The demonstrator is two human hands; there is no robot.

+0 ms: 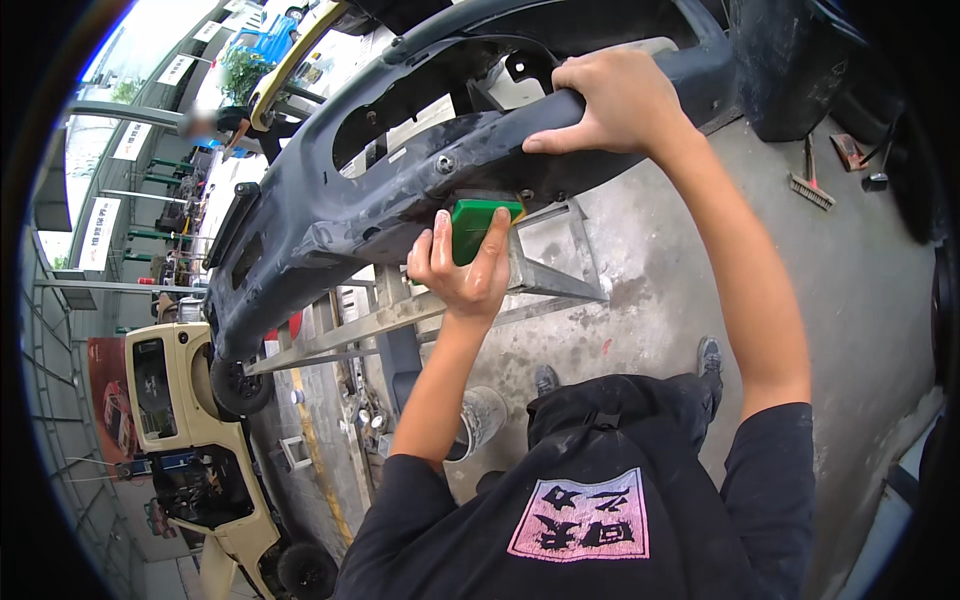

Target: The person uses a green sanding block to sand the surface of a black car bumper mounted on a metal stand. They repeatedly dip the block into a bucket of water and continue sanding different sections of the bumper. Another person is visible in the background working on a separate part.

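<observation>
A large dark grey car bumper, with patchy smears on its surface, stretches across the upper part of the head view. My left hand is closed around a green sanding block, its fingers along the sides. The block lies against the near lower edge of the bumper; its working face is hidden. Farther right, my right hand is wrapped over the bumper's edge, thumb on the near side and fingers over the top.
A metal stand is under the bumper. A bucket stands on the floor by my feet. At right are a black bin and a brush. A beige off-road vehicle is at left; another person is at the far left.
</observation>
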